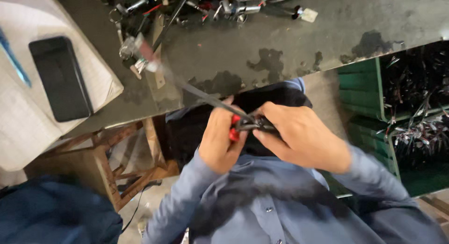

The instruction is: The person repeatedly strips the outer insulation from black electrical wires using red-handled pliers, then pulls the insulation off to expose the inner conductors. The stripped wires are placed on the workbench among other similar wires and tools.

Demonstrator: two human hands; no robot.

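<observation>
My left hand (220,140) grips a small tool with red handles (233,128) close to my chest. My right hand (299,137) pinches the near end of a dark cable (201,95) just beside that tool. The cable runs up and left over the bench edge to a blurred metal and red connector (140,54). Both hands are held together below the grey workbench (280,43), above my lap. My blue shirt sleeves cover both forearms.
A black phone (60,78) lies on a white cloth-covered surface at the left. A tangle of wires and metal fittings (201,5) sits at the bench's far edge. Green crates (365,92) with dark cable parts stand at the right. A wooden stool (126,164) is under the bench.
</observation>
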